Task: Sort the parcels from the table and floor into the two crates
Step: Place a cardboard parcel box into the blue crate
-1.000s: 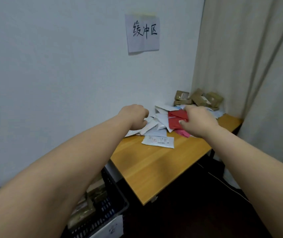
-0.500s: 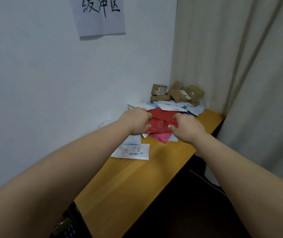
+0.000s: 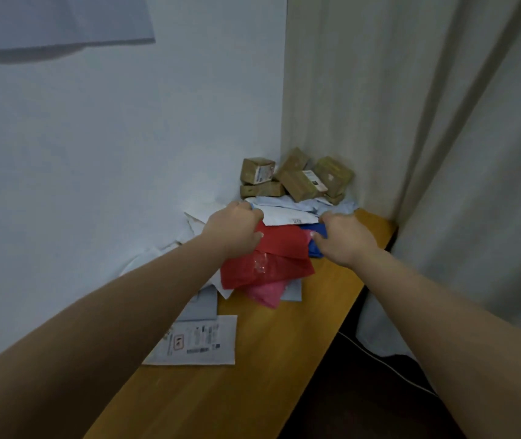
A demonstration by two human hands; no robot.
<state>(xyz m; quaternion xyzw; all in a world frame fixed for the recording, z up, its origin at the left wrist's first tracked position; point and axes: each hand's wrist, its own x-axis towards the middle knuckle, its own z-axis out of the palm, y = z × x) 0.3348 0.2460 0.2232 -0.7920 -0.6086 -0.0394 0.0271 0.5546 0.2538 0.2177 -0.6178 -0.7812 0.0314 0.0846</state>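
red mailer [image 3: 272, 248] is now gripped by left hand [image 3: 235, 231]; right hand [image 3: 344, 239] has shifted to clutch blue mailer [image 3: 314, 237]; sorting is barely started.

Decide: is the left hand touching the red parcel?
Touching. The head view shows the left hand with fingers curled over the red parcel, no gap.
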